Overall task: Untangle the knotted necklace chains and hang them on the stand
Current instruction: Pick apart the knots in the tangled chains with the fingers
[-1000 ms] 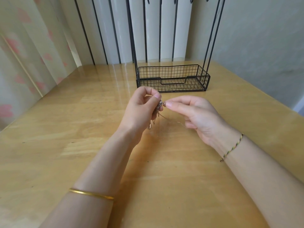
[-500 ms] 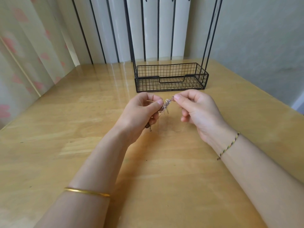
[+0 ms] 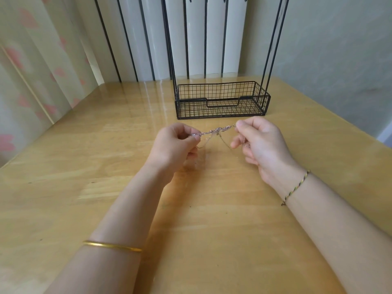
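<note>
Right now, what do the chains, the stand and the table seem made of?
Chains: fine metal links, rose-gold glint. Stand: thin black wire grid, probably painted metal. Table: pale wood grain, glossy reflections, likely varnished.

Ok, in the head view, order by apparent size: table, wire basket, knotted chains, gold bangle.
1. table
2. wire basket
3. knotted chains and gold bangle: similar span, bangle nearer the camera, so unranked.

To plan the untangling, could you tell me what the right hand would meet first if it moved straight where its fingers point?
The right hand points its pinching fingers leftward along the chains, so it would probably meet the knotted clump first, then the left hand.
</note>
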Motion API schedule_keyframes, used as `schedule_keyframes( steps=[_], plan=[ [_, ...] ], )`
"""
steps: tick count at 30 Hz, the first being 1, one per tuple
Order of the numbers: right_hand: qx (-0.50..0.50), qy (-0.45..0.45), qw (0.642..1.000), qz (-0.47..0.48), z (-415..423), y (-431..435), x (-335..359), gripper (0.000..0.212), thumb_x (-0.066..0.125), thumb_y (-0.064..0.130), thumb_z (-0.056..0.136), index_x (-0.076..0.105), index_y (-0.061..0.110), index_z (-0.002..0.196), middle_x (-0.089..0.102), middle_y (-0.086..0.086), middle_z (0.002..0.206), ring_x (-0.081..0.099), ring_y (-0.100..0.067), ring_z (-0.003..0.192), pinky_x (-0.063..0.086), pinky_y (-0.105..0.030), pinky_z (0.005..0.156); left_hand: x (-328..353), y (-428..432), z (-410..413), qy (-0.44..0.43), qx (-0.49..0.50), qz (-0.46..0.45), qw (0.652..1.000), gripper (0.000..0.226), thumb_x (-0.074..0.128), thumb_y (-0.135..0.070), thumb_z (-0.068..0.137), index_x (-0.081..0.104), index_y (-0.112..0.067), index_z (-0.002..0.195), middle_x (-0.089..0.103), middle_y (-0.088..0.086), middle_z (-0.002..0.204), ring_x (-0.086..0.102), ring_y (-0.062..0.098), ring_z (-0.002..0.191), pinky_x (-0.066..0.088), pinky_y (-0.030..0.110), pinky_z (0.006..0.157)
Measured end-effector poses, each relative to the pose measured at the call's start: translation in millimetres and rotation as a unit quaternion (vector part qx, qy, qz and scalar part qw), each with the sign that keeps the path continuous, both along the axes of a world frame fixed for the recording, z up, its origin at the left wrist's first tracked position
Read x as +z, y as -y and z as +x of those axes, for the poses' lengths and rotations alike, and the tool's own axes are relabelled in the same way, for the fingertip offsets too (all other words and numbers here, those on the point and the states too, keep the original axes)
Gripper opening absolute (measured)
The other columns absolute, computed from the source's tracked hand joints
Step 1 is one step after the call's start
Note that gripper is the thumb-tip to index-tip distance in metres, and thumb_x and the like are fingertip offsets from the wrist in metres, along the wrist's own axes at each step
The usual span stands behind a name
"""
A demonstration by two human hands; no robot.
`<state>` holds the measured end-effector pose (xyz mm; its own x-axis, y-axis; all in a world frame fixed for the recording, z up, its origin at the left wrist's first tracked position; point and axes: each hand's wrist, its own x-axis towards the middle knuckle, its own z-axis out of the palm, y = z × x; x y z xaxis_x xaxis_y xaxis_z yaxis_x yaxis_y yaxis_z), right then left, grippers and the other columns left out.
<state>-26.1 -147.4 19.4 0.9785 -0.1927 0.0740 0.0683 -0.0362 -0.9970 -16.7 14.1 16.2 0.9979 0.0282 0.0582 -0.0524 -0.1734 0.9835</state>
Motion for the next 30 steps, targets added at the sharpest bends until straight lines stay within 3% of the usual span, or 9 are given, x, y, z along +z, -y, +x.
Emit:
schedule_keyframes(
  steps=[4,10,17,20,24,30],
  plan=[
    [-0.022,0.026,0.993,-0.115,0,0,-1,0.014,0.055,0.022,0.092,0.059,0.013,0.082,0.044,0.003,0.046,0.035,-0.001,0.031,0.026,-0.009,0.035,-2,-3,3,0.016,0.047,-0.002,0.999,0.014,0.057,-0.001,0.09,0.061,-0.011,0.081,0.06,0.002,0.072,0.063,0.011,0.065,0.057,0.031,0.074],
    [-0.013,0.046,0.954,-0.296,5,2,-8,0.021,0.062,0.03,0.086,0.058,0.022,0.067,0.052,0.007,0.052,0.049,-0.015,0.054,0.045,-0.033,0.062,-3,-4,5,0.044,0.114,0.01,0.992,0.02,0.058,-0.001,0.088,0.059,-0.018,0.078,0.06,0.0,0.073,0.061,0.019,0.077,0.055,0.038,0.078],
    [-0.015,0.036,0.892,-0.45,0,1,-5,0.017,0.063,0.032,0.084,0.057,0.027,0.068,0.047,0.01,0.059,0.048,-0.013,0.062,0.031,-0.026,0.051,-1,-3,4,0.074,0.129,-0.012,0.989,0.018,0.056,-0.003,0.09,0.058,-0.02,0.083,0.059,-0.002,0.077,0.059,0.012,0.071,0.054,0.032,0.08],
    [-0.04,0.052,0.919,-0.389,2,3,-5,0.012,0.062,0.026,0.085,0.061,0.026,0.072,0.049,0.009,0.058,0.048,-0.012,0.059,0.035,-0.026,0.054,1,-2,2,0.062,0.114,-0.042,0.991,0.018,0.054,0.0,0.091,0.057,-0.016,0.084,0.063,-0.001,0.075,0.066,0.016,0.078,0.055,0.032,0.08],
    [-0.042,0.052,0.98,-0.189,4,4,-4,0.019,0.059,0.015,0.088,0.06,0.023,0.07,0.058,0.002,0.062,0.048,-0.01,0.044,0.038,-0.024,0.045,1,-4,2,0.042,0.086,-0.071,0.993,0.017,0.053,0.003,0.091,0.057,-0.012,0.084,0.062,0.003,0.078,0.067,0.011,0.071,0.056,0.029,0.077],
    [-0.053,0.026,0.998,-0.015,1,3,2,0.013,0.05,0.011,0.093,0.056,0.014,0.082,0.057,-0.002,0.067,0.042,-0.005,0.032,0.034,-0.015,0.034,2,-3,0,0.03,0.044,-0.055,0.997,0.02,0.055,0.007,0.089,0.06,-0.012,0.086,0.064,0.006,0.082,0.066,0.007,0.066,0.058,0.027,0.074]
  ],
)
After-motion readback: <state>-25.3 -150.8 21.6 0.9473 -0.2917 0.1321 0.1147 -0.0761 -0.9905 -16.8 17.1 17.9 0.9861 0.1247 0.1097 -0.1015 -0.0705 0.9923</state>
